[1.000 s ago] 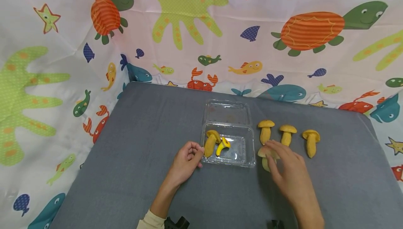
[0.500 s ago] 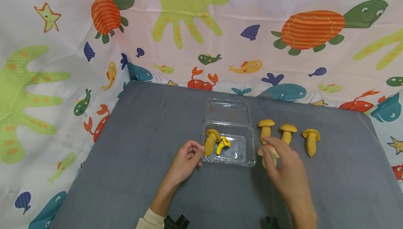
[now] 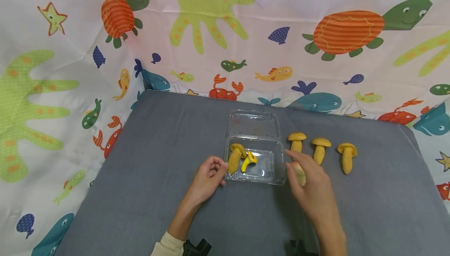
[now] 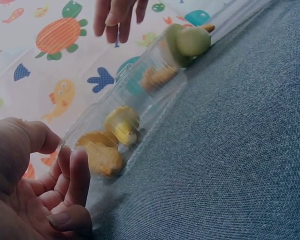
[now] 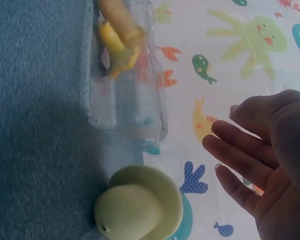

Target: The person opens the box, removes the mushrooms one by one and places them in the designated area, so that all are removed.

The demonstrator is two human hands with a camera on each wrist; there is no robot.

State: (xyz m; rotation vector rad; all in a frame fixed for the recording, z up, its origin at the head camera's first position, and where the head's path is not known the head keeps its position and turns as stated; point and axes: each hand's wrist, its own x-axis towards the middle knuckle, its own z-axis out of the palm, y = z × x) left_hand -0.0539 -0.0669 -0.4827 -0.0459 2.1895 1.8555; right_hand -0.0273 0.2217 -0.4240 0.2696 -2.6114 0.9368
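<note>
My left hand (image 3: 208, 178) pinches the near left edge of a clear plastic clamshell box (image 3: 266, 168), its lid folded back. Inside lie a mustard-yellow toy mushroom (image 3: 234, 161) and a small bright yellow trumpet-shaped mushroom (image 3: 249, 163). Just right of the box, my right hand (image 3: 314, 187) hovers over a pale green toy mushroom (image 3: 300, 174). In the right wrist view that mushroom (image 5: 127, 212) lies on the cloth, apart from the fingers, which hold nothing. The left wrist view has the left thumb and fingertips meeting at the box wall (image 4: 140, 107).
Three mustard-yellow toy mushrooms, the left one (image 3: 297, 140), the middle one (image 3: 320, 150) and the right one (image 3: 347, 157), lie in a row behind the right hand. A grey cloth (image 3: 158, 131) covers the table. A printed sea-animal curtain (image 3: 211, 13) borders its back and left.
My right hand has drifted left, closer to the box, its fingers passing over the pale green mushroom, which stays in place. The left hand and box have not moved.
</note>
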